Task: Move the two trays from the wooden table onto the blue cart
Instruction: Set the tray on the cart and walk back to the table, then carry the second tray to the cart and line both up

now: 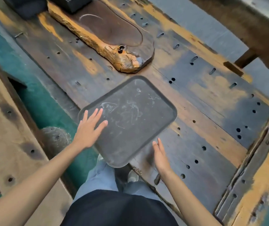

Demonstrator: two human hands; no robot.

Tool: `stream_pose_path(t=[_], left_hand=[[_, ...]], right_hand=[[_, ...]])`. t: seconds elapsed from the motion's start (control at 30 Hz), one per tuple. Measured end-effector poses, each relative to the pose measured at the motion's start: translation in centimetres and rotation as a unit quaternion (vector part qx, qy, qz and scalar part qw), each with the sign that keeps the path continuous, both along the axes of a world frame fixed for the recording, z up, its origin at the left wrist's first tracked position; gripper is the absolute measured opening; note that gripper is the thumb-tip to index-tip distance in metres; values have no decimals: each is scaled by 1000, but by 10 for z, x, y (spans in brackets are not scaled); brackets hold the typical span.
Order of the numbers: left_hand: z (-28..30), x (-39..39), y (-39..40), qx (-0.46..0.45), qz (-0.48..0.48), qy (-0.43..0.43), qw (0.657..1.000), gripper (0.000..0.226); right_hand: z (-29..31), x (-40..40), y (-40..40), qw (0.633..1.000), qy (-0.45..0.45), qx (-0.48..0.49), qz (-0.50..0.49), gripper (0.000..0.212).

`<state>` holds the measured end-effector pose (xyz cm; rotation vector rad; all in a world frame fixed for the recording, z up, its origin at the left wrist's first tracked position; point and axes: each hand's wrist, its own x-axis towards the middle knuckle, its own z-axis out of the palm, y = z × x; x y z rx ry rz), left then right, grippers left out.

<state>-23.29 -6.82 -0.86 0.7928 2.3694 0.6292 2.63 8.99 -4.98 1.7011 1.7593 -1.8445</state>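
A live-edge wood slab (107, 35) lies beyond, a dark box (72, 3) standing at its far end; green floor (44, 105) shows left.

We see a dark grey tray (135, 118) lying on the worn wooden table (203, 95), one corner overhanging its near edge. Our left hand (88, 129) rests flat on it, fingers spread; our right hand (160, 155) hovers open beside its lower edge. A carved wooden slab (107, 35) lies farther back.

Teal floor (49, 108) lies left of a worn bench (5, 144); grey floor (212, 26) upper right.
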Motion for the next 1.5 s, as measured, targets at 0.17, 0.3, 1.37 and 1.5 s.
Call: stream_pose_path(t=[0.17, 0.3, 1.37, 1.5], left_hand=[[-7, -102, 75, 63, 110, -276, 953, 66], [-17, -152, 133, 11, 72, -291, 954, 61], [-39, -161, 219, -133, -55, -478, 867, 79], [-27, -101, 216, -147, -97, -478, 860, 76]], right_hand=[[-3, -25, 24, 954, 14, -153, -259, 70], [-9, -41, 39, 889, 54, -201, -408, 66], [1, -4, 10, 755, 84, -143, -634, 64], [15, 52, -24, 727, 93, -134, -667, 62]])
